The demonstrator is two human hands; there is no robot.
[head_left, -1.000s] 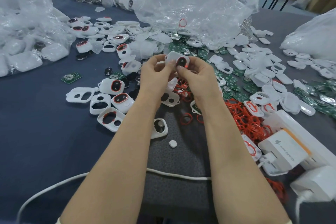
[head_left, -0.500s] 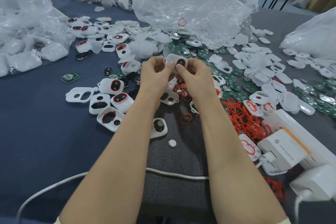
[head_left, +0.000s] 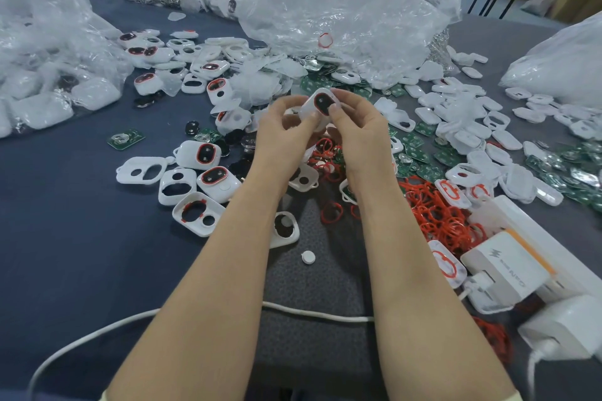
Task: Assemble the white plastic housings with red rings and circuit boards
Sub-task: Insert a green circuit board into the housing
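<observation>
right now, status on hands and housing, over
Left hand, right hand both pinch one white plastic housing, red-ringed. Held above loose red rings. Nothing blocking.

Assembly workshop: table (head_left: 65,254) heaped with housings (head_left: 503,140), circuit boards (head_left: 412,153), red rings (head_left: 436,215)

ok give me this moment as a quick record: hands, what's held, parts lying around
held housing: white, dark oval window rimmed in red, lifted above the table
left hand: grips its left end
right hand: pinches its right end, thumb beside the window
red rings: loose heap right of the right forearm
circuit boards: green, scattered behind and right of the hands
ringed housings: several left of the left forearm
other: clear plastic bag behind; white charger lower right
</observation>
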